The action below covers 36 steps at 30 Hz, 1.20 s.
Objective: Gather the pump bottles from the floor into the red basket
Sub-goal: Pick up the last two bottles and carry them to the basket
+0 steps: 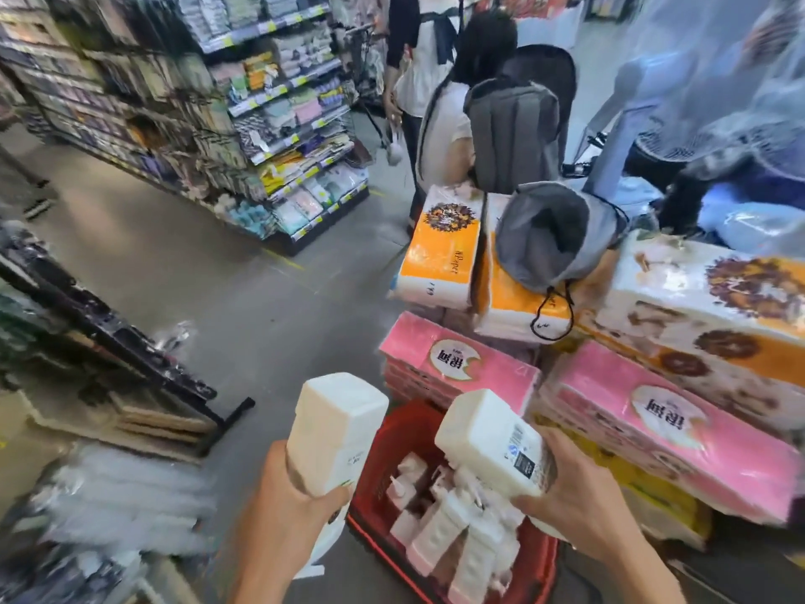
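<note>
Left hand had its grip clamped on the left bottle, right hand on the right bottle, both by the basket. Best lowered singly beside the packed bottles.

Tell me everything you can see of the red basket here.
The red basket looks plastic, with slotted walls, and stands open-topped on the grey floor close beside stacked pink tissue packs. Several white pump bottles lie jumbled inside. The right hand holds a bottle over it, hiding part of its right side; the left hand holds a second bottle left of its rim.
</note>
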### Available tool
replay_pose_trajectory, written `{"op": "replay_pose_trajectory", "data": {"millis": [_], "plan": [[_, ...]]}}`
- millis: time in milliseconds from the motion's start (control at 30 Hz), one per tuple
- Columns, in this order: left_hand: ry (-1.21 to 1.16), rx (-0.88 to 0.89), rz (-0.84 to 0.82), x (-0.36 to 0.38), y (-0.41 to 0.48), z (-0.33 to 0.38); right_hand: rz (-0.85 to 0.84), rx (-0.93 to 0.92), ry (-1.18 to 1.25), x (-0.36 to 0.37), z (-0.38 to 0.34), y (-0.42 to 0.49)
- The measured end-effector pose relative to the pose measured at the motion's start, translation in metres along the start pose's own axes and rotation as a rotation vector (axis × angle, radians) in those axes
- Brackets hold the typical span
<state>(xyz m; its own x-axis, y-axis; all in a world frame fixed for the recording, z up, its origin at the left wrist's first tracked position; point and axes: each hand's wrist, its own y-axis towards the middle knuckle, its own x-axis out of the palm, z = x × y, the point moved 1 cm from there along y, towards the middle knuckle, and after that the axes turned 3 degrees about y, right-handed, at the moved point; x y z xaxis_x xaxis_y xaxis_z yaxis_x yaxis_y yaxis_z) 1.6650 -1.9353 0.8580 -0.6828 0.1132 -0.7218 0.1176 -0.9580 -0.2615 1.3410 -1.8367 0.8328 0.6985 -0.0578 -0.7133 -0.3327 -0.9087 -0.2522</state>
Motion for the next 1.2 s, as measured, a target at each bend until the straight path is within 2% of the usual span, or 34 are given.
{"op": "replay_pose_trajectory", "data": {"millis": [267, 500, 733, 800, 1100, 1200], "plan": [[0.093, 0.096, -0.161, 0.048, 0.071, 0.031, 0.006, 0.177, -0.007, 0.011, 0.023, 0.029], [0.209, 0.171, -0.308, 0.124, 0.149, 0.032, 0.005, 0.303, -0.060, 0.042, 0.042, 0.073], [0.379, 0.268, -0.494, 0.205, 0.210, -0.003, -0.115, 0.457, -0.139, 0.098, 0.094, 0.133], [0.452, 0.226, -0.548, 0.250, 0.246, -0.045, -0.184, 0.502, -0.178, 0.153, 0.131, 0.174], [0.556, 0.180, -0.607, 0.346, 0.274, -0.119, -0.250, 0.417, -0.505, 0.264, 0.197, 0.231], [0.567, 0.129, -0.730, 0.367, 0.290, -0.140, -0.235, 0.427, -0.474, 0.278, 0.200, 0.241]]}}
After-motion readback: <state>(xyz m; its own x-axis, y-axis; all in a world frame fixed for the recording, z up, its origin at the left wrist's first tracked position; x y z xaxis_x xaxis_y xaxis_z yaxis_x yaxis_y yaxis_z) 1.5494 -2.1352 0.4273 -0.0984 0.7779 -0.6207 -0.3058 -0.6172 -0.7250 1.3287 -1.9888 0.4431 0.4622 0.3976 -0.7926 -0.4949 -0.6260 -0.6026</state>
